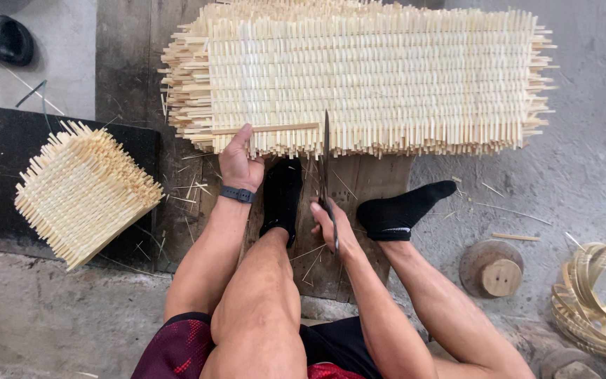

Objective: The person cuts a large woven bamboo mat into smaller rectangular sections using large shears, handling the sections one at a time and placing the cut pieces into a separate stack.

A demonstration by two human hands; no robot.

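A large woven bamboo mat panel (373,70) with ragged strip ends lies on dark wooden boards (135,63) in front of me. My left hand (238,160) rests on its near edge, thumb pressing a loose bamboo strip (268,129) that lies along the edge; a dark band is on that wrist. My right hand (327,221) grips the handle of a long knife (325,158), whose blade points up against the mat's near edge. My feet in black socks (282,196) sit on the boards under the mat.
A smaller woven bamboo piece (82,189) lies at the left on a black mat. At the right stand a round wooden block (492,268) and a coil of bamboo strips (597,298). A black sandal (0,35) is at top left. Bamboo slivers litter the floor.
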